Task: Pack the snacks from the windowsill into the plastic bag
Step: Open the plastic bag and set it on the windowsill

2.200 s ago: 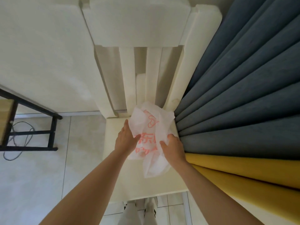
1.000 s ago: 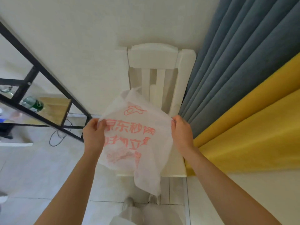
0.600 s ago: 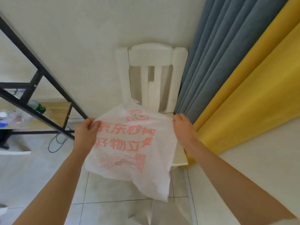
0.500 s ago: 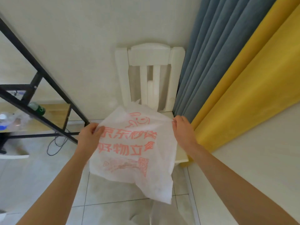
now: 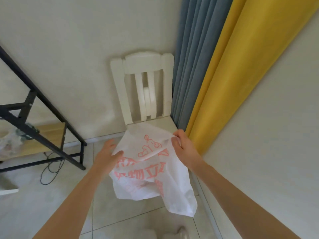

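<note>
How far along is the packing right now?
Done: the plastic bag is off the chair and held up in the air. In hand: the right hand pinches its top edge and the left hand holds the other side, spreading it. Left: no snacks or windowsill are in view, so all the packing remains.

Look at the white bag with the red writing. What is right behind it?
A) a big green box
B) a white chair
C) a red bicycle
B: the white chair stands against the wall just behind the plastic bag, which both hands hold up.
</note>
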